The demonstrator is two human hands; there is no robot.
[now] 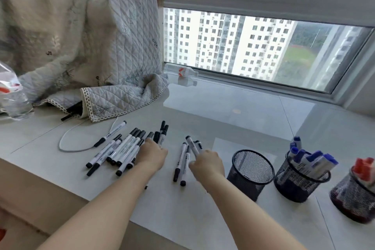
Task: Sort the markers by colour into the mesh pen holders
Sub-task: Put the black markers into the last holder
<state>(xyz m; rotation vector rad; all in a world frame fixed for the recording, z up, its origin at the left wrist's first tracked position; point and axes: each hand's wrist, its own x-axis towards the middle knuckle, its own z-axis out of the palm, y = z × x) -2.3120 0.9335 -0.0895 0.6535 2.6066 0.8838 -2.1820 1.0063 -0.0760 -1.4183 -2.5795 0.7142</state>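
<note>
**Black markers next, into the empty holder**

From my seat I see both hands out over the pale table (233,107). My left hand (152,155) lies palm-down on the big heap of black markers (119,151), fingers curled among the barrels; I cannot tell whether it has closed on one. My right hand (207,163) is closed around a black marker (191,144) whose capped end sticks up and away from the knuckles. Just left of that hand a few loose black markers (181,163) lie on the table.

Three mesh holders stand in a row to the right. The empty holder (250,170) is nearest the right hand. Beyond it, the blue holder (298,180) carries blue-capped markers, and the red holder (353,199) at the edge of view carries red-capped ones. Only black appears to be left, so I judge the sort about two-thirds done.

To do this step well, I would tip the held marker upright before releasing it over the empty holder, so it drops in cleanly rather than bridging the rim. Gathering several from the heap with barrels aligned would save trips. One stray black marker (112,134) lies beside a white cable (69,142); I would lift it clear of the cable.
</note>
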